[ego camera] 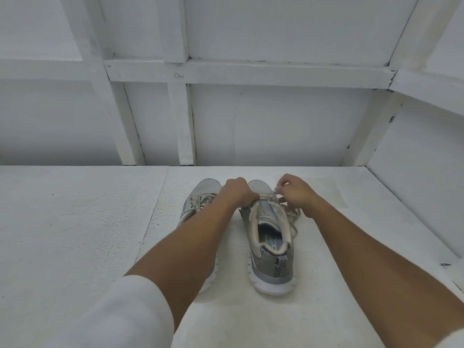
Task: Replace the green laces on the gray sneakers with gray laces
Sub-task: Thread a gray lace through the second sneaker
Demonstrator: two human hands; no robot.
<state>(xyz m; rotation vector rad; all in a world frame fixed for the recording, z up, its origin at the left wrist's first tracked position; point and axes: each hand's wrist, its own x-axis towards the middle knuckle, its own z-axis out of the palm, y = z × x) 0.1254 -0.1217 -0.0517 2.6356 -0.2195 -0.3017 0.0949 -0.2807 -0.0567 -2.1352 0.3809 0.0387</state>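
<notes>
Head view shows two gray sneakers standing side by side, toes toward the far edge of the desk [75, 222], right of its middle. The left hand [238, 193] is curled over the forefoot of the right sneaker [272, 249], gripping it at the lowest eyelets. The right hand [295, 194] pinches the lace [292, 217] near its tip, just beside that hand; the rest trails loose down the shoe's right side. The left sneaker [200, 194] looks already laced in the same pale gray; no green lace shows. The lace should be limp, light and prone to twisting, so it is best held at the stiff tip. The shoe is light with a soft mesh upper and would likely slide, so it wants holding down beside the eyelet row
</notes>
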